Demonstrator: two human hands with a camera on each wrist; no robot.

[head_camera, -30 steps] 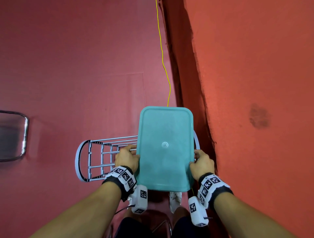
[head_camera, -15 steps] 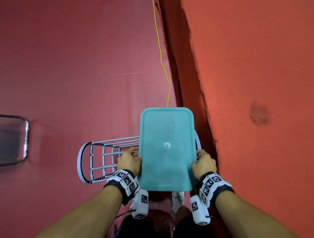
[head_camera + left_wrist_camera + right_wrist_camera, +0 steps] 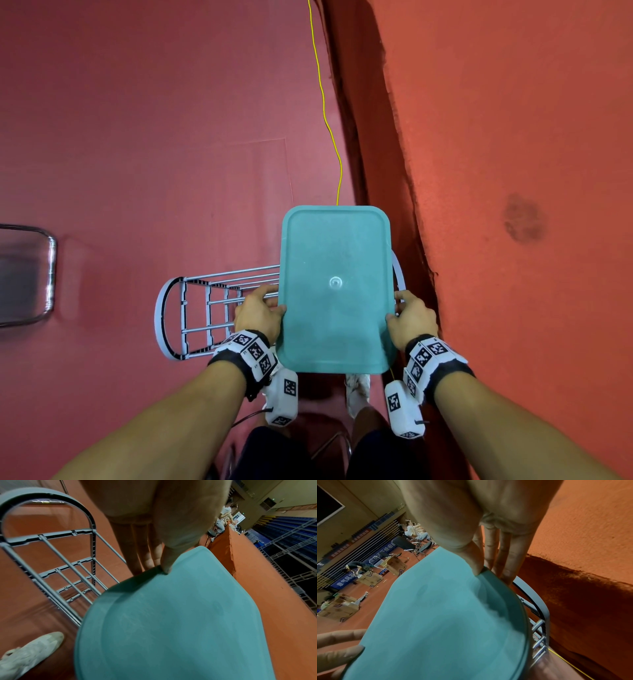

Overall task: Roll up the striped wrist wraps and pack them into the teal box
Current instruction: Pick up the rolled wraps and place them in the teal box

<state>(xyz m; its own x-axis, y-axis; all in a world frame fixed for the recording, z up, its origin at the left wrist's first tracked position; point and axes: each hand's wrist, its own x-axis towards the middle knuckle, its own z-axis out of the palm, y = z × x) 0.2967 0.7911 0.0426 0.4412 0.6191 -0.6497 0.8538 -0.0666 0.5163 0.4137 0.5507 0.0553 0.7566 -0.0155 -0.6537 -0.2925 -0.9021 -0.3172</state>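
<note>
Both hands, left hand (image 3: 258,315) and right hand (image 3: 412,317), grip the lidded teal box (image 3: 335,287), now slightly nearer above the wire rack (image 3: 205,308); packing appears complete.

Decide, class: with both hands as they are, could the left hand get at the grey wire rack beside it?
Probably yes, but not freely: the left hand grips the teal box's edge, with the grey wire rack just beside and below its fingers. It would have to let go first.

Teal rectangular plastic box lid (image 3: 335,287): smooth, matt, faintly scuffed. Grey rack (image 3: 205,308): moulded plastic end frames, glossy metal rods. Red floor (image 3: 137,137): matt, finely textured. Orange felt-like barrier covering (image 3: 513,137): rough, matt.
</note>
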